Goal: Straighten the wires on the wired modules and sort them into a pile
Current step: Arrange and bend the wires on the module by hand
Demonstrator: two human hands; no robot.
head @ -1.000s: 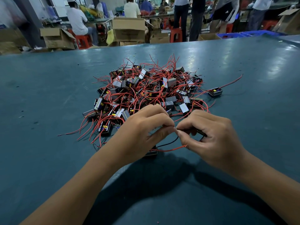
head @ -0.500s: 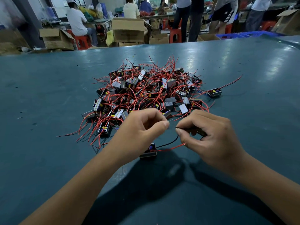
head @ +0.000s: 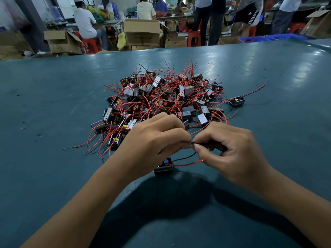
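Black wire (head: 206,144) pinched between left hand (head: 154,142) and right hand (head: 232,151); its module (head: 163,168) just below grip, tangled module heap (head: 161,99) crowding beyond knuckles.

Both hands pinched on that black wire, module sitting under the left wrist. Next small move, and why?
Probably draw the right hand rightward along the black wire while the left hand holds its pinch. Both hands pinch the wire almost fingertip to fingertip, and the module lies on the table below with its red wire curved, so neither lead looks straightened yet.
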